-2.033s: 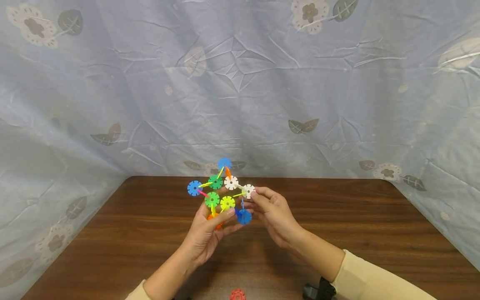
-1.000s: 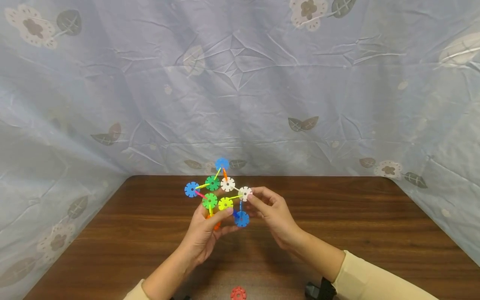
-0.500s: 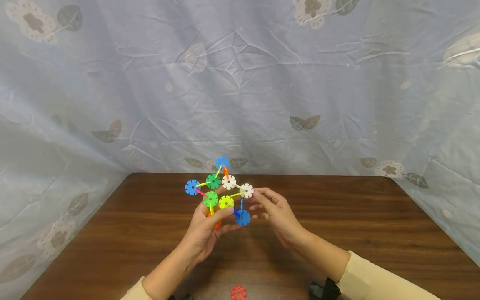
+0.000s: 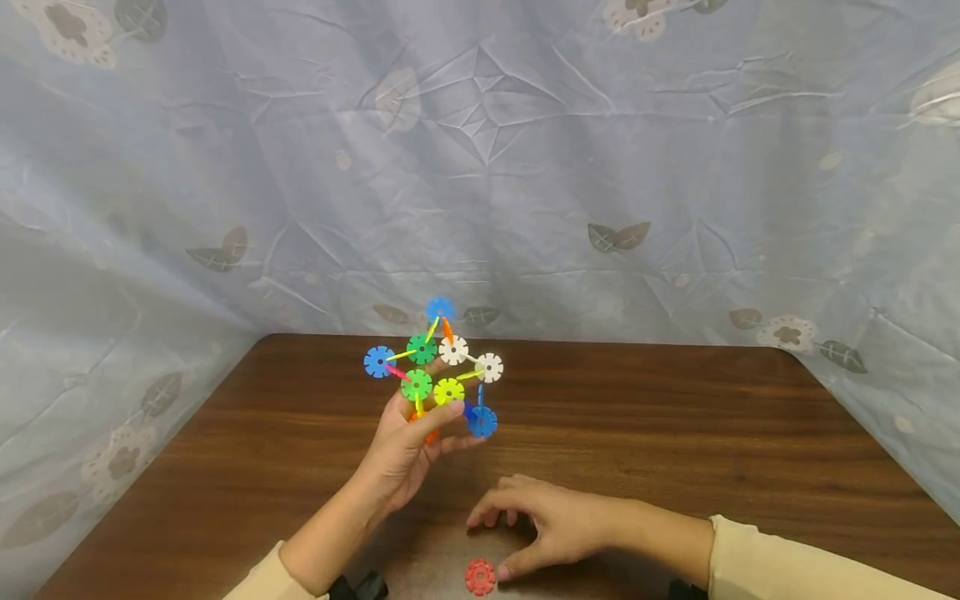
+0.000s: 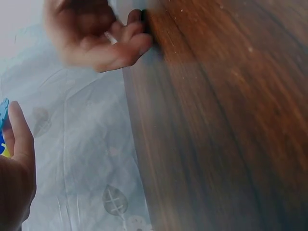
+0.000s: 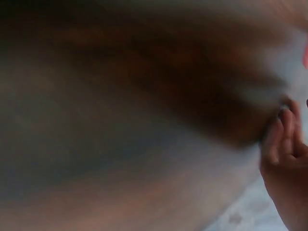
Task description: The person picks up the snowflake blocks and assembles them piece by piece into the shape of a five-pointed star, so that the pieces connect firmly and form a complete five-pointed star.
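Note:
My left hand [image 4: 405, 454] holds up a star-shaped chain of interlocked snowflake discs [image 4: 417, 385], gripping its lower part between thumb and fingers. Blue, green, white, yellow and orange discs make up the chain; the orange ones are partly hidden by the hand. Down at the table's near side, my right hand [image 4: 555, 521] is bent over a loose red snowflake disc [image 4: 480, 576], its thumb tip close to the disc's right edge and its fingers apart from it. In the left wrist view the right hand [image 5: 101, 43] is blurred, and a bit of blue disc [image 5: 4, 113] shows at the left edge.
The brown wooden table [image 4: 675, 433] spreads under both hands. A pale patterned cloth [image 4: 480, 217] stands behind it and along both sides. Black objects [image 4: 360, 586] sit near each forearm at the bottom of the head view.
My right hand has let go of the white disc on the chain and moved down toward the red disc. The left hand still holds the chain, slightly higher in view.

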### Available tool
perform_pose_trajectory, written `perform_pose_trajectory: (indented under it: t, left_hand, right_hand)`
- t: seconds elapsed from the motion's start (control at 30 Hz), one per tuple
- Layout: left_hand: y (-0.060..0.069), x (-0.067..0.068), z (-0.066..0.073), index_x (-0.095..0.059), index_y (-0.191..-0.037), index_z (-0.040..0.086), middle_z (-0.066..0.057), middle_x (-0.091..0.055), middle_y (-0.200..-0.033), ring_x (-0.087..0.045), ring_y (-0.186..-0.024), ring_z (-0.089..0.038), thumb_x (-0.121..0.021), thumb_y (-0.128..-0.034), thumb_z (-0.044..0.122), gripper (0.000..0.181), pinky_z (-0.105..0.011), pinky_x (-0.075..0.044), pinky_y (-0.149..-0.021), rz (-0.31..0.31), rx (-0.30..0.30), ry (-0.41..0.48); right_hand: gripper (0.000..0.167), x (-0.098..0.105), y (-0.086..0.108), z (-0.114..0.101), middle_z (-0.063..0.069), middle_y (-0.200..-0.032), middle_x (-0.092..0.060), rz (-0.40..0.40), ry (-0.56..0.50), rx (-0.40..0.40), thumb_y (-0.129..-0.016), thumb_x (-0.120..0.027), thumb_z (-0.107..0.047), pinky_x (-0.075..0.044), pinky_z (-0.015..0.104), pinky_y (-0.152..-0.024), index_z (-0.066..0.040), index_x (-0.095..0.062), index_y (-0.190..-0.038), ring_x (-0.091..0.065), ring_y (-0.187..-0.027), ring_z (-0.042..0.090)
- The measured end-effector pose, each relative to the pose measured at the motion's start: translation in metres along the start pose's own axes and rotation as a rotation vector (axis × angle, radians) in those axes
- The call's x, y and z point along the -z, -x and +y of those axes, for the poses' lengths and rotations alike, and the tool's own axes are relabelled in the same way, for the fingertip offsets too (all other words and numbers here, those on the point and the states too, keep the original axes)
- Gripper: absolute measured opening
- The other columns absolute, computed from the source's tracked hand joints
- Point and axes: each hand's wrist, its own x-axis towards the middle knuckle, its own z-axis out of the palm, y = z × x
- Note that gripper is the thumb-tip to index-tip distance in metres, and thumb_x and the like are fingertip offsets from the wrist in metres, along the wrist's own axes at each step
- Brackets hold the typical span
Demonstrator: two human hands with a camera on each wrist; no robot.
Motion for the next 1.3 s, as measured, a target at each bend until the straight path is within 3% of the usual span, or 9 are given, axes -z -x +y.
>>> perform_pose_trajectory:
  t: [0.1,0.23,0.37,0.63,0.77,0.93,1.0,1.1,1.3]
  left_hand:
    - [0.0,-0.001,0.001,-0.033,-0.161,0.017,-0.007,-0.048,-0.146,-0.067,-0.101,-0.014,-0.061,-0.0984,0.002,0.07,-0.045,-0.066,-0.087,-0.001,0.007,0.001]
    - [0.001,-0.001,0.0,-0.033,-0.16,0.016,-0.008,-0.049,-0.146,-0.067,-0.1,-0.014,-0.061,-0.0983,0.002,0.07,-0.045,-0.066,-0.086,0.004,0.01,0.001]
    - [0.002,-0.001,0.0,-0.032,-0.161,0.015,-0.007,-0.052,-0.141,-0.067,-0.099,-0.014,-0.062,-0.0977,0.002,0.071,-0.045,-0.066,-0.086,0.0,0.013,-0.001]
    - [0.004,-0.001,-0.002,-0.033,-0.16,0.016,-0.005,-0.055,-0.137,-0.068,-0.097,-0.014,-0.061,-0.0976,0.001,0.07,-0.047,-0.066,-0.086,-0.019,0.012,0.009]
    - [0.004,0.0,-0.002,-0.032,-0.16,0.014,-0.005,-0.054,-0.138,-0.068,-0.098,-0.014,-0.062,-0.0971,0.001,0.071,-0.047,-0.066,-0.086,-0.014,0.019,0.01]
    - [0.004,-0.002,-0.003,-0.033,-0.158,0.015,-0.007,-0.054,-0.137,-0.068,-0.105,-0.017,-0.062,-0.0968,0.001,0.07,-0.049,-0.066,-0.085,-0.021,0.041,0.02]
    - [0.005,-0.004,-0.003,-0.034,-0.158,0.017,-0.007,-0.053,-0.14,-0.066,-0.111,-0.019,-0.062,-0.0969,0.001,0.069,-0.052,-0.065,-0.086,-0.031,0.052,0.028]
    - [0.005,-0.005,-0.004,-0.034,-0.159,0.017,-0.005,-0.052,-0.144,-0.062,-0.121,-0.021,-0.063,-0.097,0.001,0.071,-0.057,-0.063,-0.088,-0.052,0.062,0.032]
    - [0.005,-0.007,-0.004,-0.032,-0.161,0.015,-0.004,-0.052,-0.145,-0.062,-0.123,-0.021,-0.064,-0.0966,0.002,0.074,-0.059,-0.063,-0.088,-0.075,0.061,0.022]
  right_hand:
    - [0.043,-0.008,0.001,0.001,-0.004,-0.119,-0.061,-0.028,0.089,0.048,-0.094,-0.079,-0.038,-0.045,0.014,-0.093,-0.025,-0.066,-0.133,-0.047,-0.109,-0.001]
    - [0.038,-0.017,-0.001,0.003,-0.006,-0.118,-0.06,-0.004,0.164,0.124,-0.094,-0.079,-0.038,-0.043,0.011,-0.091,-0.026,-0.07,-0.13,-0.044,-0.109,-0.002]
    - [0.033,-0.023,-0.001,0.003,-0.009,-0.115,-0.059,0.024,0.203,0.145,-0.094,-0.079,-0.036,-0.041,0.008,-0.087,-0.029,-0.074,-0.126,-0.043,-0.107,-0.004]
    - [0.023,-0.021,0.003,0.003,-0.008,-0.108,-0.063,0.024,0.162,0.146,-0.095,-0.079,-0.028,-0.048,0.01,-0.084,-0.023,-0.073,-0.117,-0.047,-0.102,-0.006]
    - [0.02,0.001,0.006,0.001,-0.002,-0.097,-0.074,0.099,0.065,0.189,-0.099,-0.074,-0.024,-0.057,0.014,-0.07,-0.014,-0.068,-0.115,-0.058,-0.087,-0.009]
    - [0.024,0.05,0.011,-0.006,0.001,-0.09,-0.075,0.416,0.036,0.179,-0.096,-0.075,-0.009,-0.058,0.021,-0.06,-0.011,-0.068,-0.119,-0.064,-0.075,-0.001]
    - [0.028,0.067,0.011,-0.01,0.001,-0.089,-0.075,0.502,0.05,0.162,-0.095,-0.075,-0.006,-0.058,0.023,-0.06,-0.012,-0.068,-0.121,-0.066,-0.073,0.004]
    - [0.032,0.084,0.008,-0.018,0.001,-0.088,-0.075,0.538,0.079,0.167,-0.094,-0.076,-0.004,-0.061,0.025,-0.064,-0.012,-0.067,-0.124,-0.069,-0.071,0.013]
    - [0.033,0.095,-0.001,-0.03,0.005,-0.084,-0.073,0.504,0.1,0.206,-0.094,-0.075,-0.002,-0.063,0.026,-0.069,-0.006,-0.066,-0.126,-0.07,-0.071,0.018]
